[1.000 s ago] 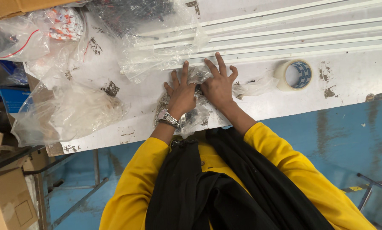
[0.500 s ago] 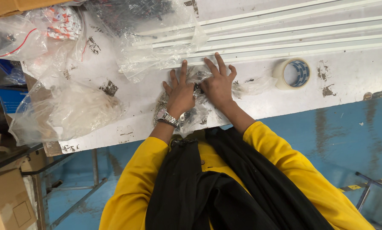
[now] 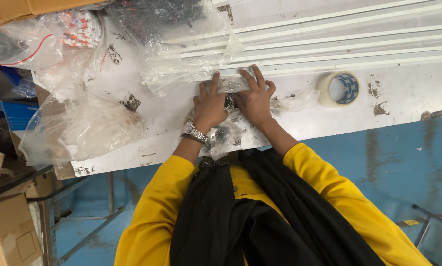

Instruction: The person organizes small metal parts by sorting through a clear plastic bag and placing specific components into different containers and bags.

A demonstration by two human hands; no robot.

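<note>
Both hands are flat, fingers spread: left hand (image 3: 210, 105) and right hand (image 3: 253, 100) press a small clear plastic bag of dark parts (image 3: 227, 129) onto the scuffed white bench (image 3: 403, 106). A roll of clear tape (image 3: 338, 89) sits near the right hand.

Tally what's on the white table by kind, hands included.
Hands: 2, left hand and right hand, both pressing flat on the small clear bag
Tape roll: 1
Clear plastic bags: at least 5
White strips: about 5
Total: about 13
</note>
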